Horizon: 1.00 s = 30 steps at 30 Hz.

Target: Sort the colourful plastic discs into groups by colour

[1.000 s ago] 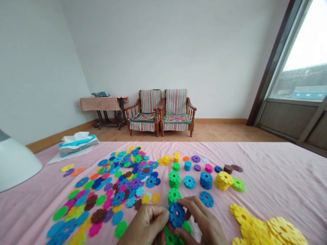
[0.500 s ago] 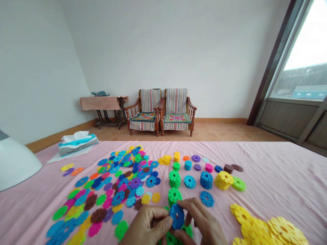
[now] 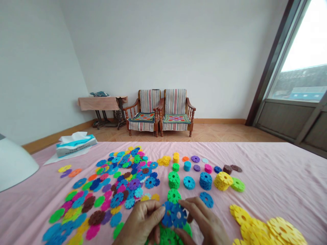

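Note:
Near the table's front edge, two blue notched discs overlap side by side between my hands. My left hand (image 3: 144,219) pinches the left blue disc (image 3: 167,214) between thumb and fingers. The right blue disc (image 3: 178,215) is gripped by my right hand (image 3: 204,221) at its right edge. Whether their slots are joined I cannot tell. Below them lie larger green discs (image 3: 167,235), partly hidden by the hands. Just beyond stands a green disc stack (image 3: 174,195), with another green stack (image 3: 174,179) behind it.
Mixed coloured discs (image 3: 97,217) spread over the left of the pink cloth (image 3: 276,183). Blue stack (image 3: 205,180), yellow stack (image 3: 223,180) and a yellow pile (image 3: 265,226) are on the right. A tissue pack (image 3: 75,146) and a white rounded object (image 3: 15,166) stand left.
Earlier one blue disc showed face-on between my hands; now two show side by side, spread apart sideways. The view has shifted slightly.

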{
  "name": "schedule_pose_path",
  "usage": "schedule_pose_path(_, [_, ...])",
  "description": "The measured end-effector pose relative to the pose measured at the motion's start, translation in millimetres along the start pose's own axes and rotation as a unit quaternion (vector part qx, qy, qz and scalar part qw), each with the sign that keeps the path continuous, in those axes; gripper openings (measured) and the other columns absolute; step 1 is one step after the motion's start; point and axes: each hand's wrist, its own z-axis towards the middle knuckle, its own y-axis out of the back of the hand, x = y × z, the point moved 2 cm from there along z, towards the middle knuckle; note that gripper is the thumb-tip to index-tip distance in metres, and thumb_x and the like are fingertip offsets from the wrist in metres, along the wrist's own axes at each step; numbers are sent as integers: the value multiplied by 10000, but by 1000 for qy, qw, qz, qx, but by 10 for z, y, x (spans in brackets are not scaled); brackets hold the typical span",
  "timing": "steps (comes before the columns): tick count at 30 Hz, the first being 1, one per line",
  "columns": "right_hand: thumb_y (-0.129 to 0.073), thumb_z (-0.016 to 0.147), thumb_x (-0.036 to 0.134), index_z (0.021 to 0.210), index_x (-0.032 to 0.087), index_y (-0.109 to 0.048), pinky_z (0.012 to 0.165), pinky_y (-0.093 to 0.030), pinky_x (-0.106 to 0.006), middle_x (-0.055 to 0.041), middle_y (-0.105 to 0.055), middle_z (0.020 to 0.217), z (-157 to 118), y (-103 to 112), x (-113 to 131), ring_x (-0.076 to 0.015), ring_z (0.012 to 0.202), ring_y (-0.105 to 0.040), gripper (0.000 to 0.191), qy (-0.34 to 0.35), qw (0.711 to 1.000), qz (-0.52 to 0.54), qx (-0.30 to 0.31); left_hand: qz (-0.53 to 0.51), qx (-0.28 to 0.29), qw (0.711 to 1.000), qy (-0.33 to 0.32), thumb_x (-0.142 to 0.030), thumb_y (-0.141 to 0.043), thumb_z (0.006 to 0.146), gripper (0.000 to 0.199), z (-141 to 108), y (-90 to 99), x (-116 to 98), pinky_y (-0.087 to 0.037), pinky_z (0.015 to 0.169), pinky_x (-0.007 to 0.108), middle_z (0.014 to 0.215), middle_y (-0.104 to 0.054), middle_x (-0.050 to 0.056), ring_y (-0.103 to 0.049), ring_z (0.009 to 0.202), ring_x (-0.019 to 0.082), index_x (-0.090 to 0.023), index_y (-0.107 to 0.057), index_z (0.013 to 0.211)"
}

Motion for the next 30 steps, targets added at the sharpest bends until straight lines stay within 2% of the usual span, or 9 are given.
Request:
schedule_pose_path(4, [-621, 809, 289, 1120, 230, -589, 833, -498, -393, -96, -604, 1124, 265, 245, -160, -251, 1002, -596, 318, -97, 991, -96, 4, -30, -34, 999, -17, -634, -666, 655, 492, 72, 91, -68, -196, 298, 128, 377, -492, -62, -316, 282, 18, -162, -532, 619])
schedule_pose_path(7, [-644, 778, 322, 1027, 257, -660, 873, -408, -493, -93, -595, 1166, 489, 343, -325, -306, 1066, -538, 258, -132, 974, -178, 41, -40, -41, 998, -26, -630, -675, 642, 492, 104, 140, -99, -204, 295, 135, 376, -504, -53, -327, 276, 24, -165, -523, 604])
schedule_pose_path(11, [-689, 726, 353, 964, 268, -702, 877, -352, -511, -89, -611, 1172, 641, 296, -503, -333, 1095, -506, 252, -147, 968, -194, 63, -46, -41, 998, -27, -638, -688, 616, 499, 136, 179, -79, -197, 288, 139, 365, -522, -43, -324, 258, 26, -169, -521, 601])
schedule_pose_path(17, [-722, 681, 343, 889, 262, -722, 871, -335, -534, -85, -645, 1121, 648, 219, -605, -346, 1078, -514, 223, -161, 966, -188, 74, -46, -52, 997, -22, -630, -686, 631, 488, 155, 219, -38, -206, 289, 131, 370, -533, -40, -333, 256, 24, -165, -539, 612])
schedule_pose_path(20, [-705, 706, 336, 924, 247, -709, 873, -354, -533, -90, -646, 1113, 627, 250, -554, -340, 1068, -523, 235, -158, 969, -179, 69, -45, -51, 998, -19, -623, -689, 635, 485, 132, 210, -51, -212, 291, 130, 369, -526, -43, -328, 257, 21, -163, -540, 596])
schedule_pose_path(23, [-634, 793, 351, 1043, 237, -654, 905, -399, -460, -82, -622, 1153, 543, 267, -380, -284, 1090, -528, 276, -139, 976, -156, 56, -40, -40, 998, -14, -625, -687, 641, 488, 116, 175, -57, -211, 290, 136, 372, -518, -42, -332, 264, 25, -159, -554, 586])
schedule_pose_path(27, [-616, 828, 347, 1187, 233, -551, 881, -485, -331, -80, -619, 1170, 338, 201, -53, -218, 1059, -588, 381, -69, 995, -55, 46, -24, -17, 999, -13, -658, -643, 671, 514, 97, 97, -26, -193, 293, 138, 368, -496, -49, -316, 267, 23, -149, -587, 619])
schedule_pose_path(30, [-668, 788, 302, 1202, 239, -527, 782, -535, -253, -52, -672, 1054, 214, 103, 103, -182, 910, -656, 442, -13, 998, -11, 59, -4, -18, 1000, -17, -671, -610, 697, 529, 43, 32, -6, -207, 314, 129, 393, -509, -46, -345, 293, 23, -144, -603, 652])
